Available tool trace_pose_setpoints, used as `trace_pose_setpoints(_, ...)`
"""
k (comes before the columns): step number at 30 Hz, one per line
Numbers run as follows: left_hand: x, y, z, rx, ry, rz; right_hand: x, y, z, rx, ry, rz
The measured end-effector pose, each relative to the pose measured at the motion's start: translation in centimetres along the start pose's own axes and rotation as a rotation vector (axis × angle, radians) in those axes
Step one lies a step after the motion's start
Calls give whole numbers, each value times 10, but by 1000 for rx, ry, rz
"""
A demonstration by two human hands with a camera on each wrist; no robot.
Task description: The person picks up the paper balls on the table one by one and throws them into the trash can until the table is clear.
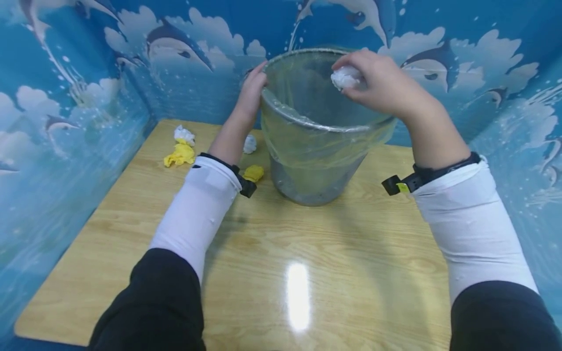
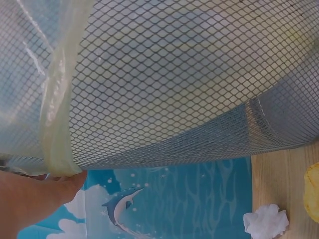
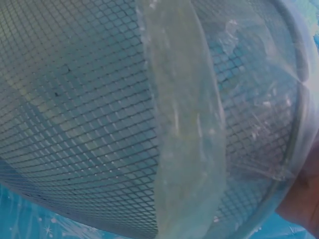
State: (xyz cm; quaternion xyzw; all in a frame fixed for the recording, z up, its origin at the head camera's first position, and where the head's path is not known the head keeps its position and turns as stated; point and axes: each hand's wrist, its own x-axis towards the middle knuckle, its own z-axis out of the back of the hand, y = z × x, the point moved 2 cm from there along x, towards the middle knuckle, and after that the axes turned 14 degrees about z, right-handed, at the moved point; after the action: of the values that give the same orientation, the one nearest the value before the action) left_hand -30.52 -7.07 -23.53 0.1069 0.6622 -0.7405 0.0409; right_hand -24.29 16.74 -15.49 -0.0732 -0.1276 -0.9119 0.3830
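**Paper ball held over the bin**

The right hand (image 1: 386, 85) pinches a white paper ball (image 1: 345, 77) above the open mouth of the mesh wastebasket (image 1: 313, 161), which stands on the tabletop (image 1: 307, 273). The left hand (image 1: 251, 92) grips its plastic-lined rim. 4 crumpled wads lie left of it.

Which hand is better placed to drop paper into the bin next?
Right. The right hand already pinches a white paper ball above the lined mesh bin's opening, while the left hand grips the rim.
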Motion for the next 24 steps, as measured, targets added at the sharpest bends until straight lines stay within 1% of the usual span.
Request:
trace_pose_setpoints(4,0,1,0,0,1,10,1,-1,-2,-6,14,12)
trace_pose_setpoints(10,1,3,-1,-4,3,19,3,-3,-6,-6,33,3)
trace_pose_setpoints(18,1,2,-2,-1,2,8,2,-7,-9,-44,70,13)
trace_pose_setpoints(24,0,-1,-1,-17,0,4,-1,-10,-7,-55,60,-11)
